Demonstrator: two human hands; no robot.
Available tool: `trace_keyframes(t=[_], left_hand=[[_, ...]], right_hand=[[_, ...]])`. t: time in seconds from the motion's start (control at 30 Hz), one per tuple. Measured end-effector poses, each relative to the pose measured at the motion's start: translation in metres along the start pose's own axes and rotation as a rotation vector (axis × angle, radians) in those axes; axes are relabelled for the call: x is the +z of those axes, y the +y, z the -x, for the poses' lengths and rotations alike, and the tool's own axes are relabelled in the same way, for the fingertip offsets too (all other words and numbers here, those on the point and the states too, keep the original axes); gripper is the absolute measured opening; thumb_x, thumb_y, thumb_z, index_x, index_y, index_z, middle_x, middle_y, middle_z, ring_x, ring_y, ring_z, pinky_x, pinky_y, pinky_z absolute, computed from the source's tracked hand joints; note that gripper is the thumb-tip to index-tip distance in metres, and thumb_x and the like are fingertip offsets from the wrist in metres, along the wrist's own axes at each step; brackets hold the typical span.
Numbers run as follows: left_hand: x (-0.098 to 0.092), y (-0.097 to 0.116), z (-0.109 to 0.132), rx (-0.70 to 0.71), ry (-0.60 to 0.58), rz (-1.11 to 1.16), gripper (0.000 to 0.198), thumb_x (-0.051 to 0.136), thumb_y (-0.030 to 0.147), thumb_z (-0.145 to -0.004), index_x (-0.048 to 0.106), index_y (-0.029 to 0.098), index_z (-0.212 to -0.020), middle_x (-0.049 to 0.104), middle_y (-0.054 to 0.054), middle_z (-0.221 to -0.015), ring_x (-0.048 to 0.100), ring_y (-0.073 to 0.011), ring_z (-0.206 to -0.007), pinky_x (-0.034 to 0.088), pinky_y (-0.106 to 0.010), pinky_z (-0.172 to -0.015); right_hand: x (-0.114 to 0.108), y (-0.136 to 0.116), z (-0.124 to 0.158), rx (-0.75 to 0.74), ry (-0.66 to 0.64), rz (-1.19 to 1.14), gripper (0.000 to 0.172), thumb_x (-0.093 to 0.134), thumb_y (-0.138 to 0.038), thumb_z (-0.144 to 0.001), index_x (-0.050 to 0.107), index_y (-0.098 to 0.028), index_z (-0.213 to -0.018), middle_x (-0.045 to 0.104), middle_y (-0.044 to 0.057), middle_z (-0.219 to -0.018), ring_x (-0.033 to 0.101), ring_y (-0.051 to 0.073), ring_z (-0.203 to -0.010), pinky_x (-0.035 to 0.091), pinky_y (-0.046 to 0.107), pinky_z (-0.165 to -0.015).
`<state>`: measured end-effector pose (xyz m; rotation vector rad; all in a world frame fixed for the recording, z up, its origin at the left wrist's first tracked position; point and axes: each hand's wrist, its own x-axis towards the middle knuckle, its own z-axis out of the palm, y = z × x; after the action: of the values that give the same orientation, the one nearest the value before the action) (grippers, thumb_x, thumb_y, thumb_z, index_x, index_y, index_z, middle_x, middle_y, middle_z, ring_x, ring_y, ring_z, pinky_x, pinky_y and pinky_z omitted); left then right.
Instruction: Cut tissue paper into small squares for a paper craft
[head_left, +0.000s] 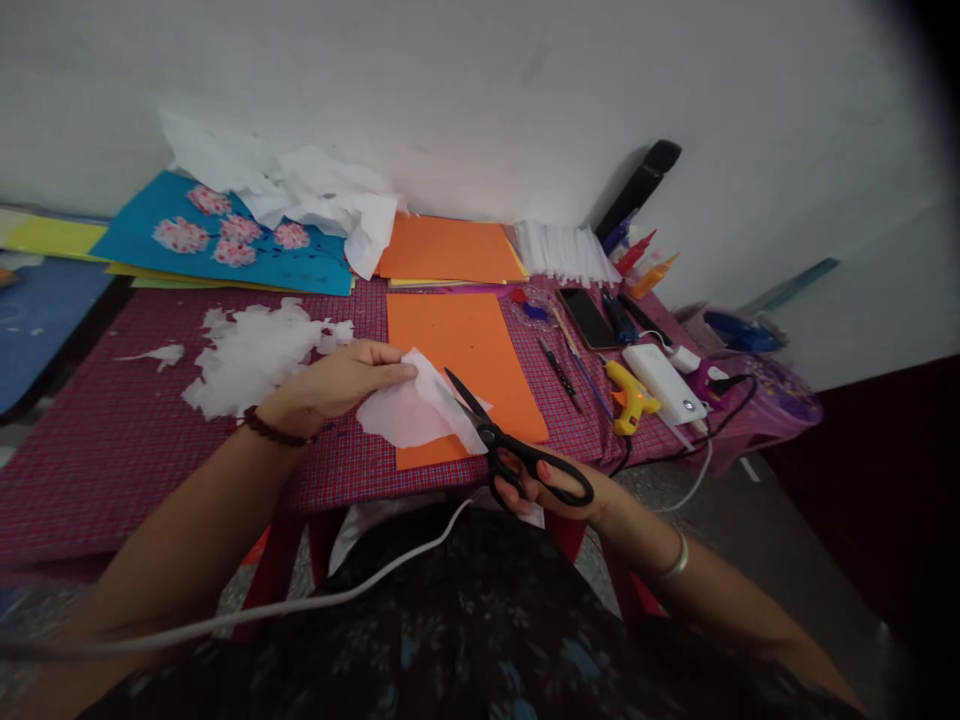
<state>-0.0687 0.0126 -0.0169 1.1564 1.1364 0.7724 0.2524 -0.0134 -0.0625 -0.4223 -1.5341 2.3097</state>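
Observation:
My left hand [352, 377] pinches a thin white sheet of tissue paper [401, 412] between thumb and fingers. In my right hand [536, 485] is a pair of black-handled scissors [499, 440], its blades parted and pointing up and left at the paper's right edge. Both hang over an orange sheet of card [457, 335] lying on the table. Left of the card, beside my left wrist, spreads a pile of torn white paper pieces [251, 350]. Part of the orange card is hidden under the paper and scissors.
A blue sheet with pink paper flowers [240, 240] and crumpled white paper [315, 185] lie at the back. To the right are a yellow glue gun [631, 397], a white power bank [664, 383], a phone [587, 318] and glue sticks [566, 252]. A white cable [375, 578] crosses my lap.

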Motion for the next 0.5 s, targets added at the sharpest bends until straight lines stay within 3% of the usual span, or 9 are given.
trace_keyframes(t=[0.27,0.5], left_hand=[[-0.002,0.001,-0.001,0.142,-0.049,-0.093,0.017,0.078,0.033,-0.070,0.072,0.017,-0.068,0.068,-0.001,-0.070,0.058,-0.0112,-0.065,0.046,-0.020,-0.063],[0.006,0.003,0.000,0.112,-0.099,-0.087,0.016,0.077,0.032,-0.069,0.072,0.017,-0.068,0.068,-0.002,-0.070,0.057,-0.0118,-0.063,0.046,-0.023,-0.064]], right_hand=[[0.000,0.002,0.000,-0.010,-0.044,-0.016,0.052,0.058,-0.068,-0.092,0.051,-0.019,-0.110,0.050,-0.002,-0.077,0.042,0.010,-0.059,0.030,0.025,-0.054],[0.005,0.004,-0.005,0.067,-0.024,-0.135,0.057,0.066,-0.070,-0.085,0.052,-0.020,-0.109,0.051,-0.002,-0.077,0.043,0.012,-0.061,0.033,0.025,-0.055]])
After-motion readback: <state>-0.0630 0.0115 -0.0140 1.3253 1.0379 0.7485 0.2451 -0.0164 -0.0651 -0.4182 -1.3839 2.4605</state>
